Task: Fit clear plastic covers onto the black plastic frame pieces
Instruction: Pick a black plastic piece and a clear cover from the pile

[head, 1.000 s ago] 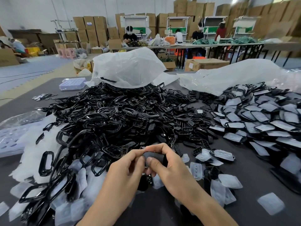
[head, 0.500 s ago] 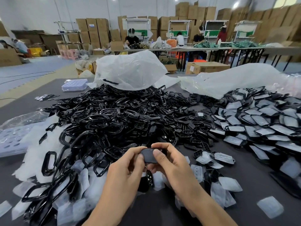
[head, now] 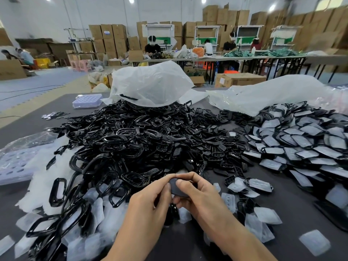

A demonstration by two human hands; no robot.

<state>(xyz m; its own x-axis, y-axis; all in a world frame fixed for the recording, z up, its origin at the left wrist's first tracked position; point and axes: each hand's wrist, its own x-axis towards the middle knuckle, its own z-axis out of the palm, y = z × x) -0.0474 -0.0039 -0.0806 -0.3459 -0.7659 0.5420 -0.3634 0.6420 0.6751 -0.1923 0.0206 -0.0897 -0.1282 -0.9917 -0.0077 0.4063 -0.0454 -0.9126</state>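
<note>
A left hand point(head: 150, 202) and right hand point(head: 199, 198) pinch one small black frame piece point(head: 178, 188) between thumbs and fingertips, just in front of the heap of frames point(head: 141, 140). Its long side appears to run across, equally close to both. Loose clear covers point(head: 228, 200) lie along the heap's near edge.

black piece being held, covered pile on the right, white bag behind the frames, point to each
black piece point(head: 176, 190): head view, on its exposed dark face
covered pile point(head: 301, 146): head view, on a clear-covered piece near the pile's middle
white bag point(head: 150, 85): head view, on the middle of its crumpled front
</note>
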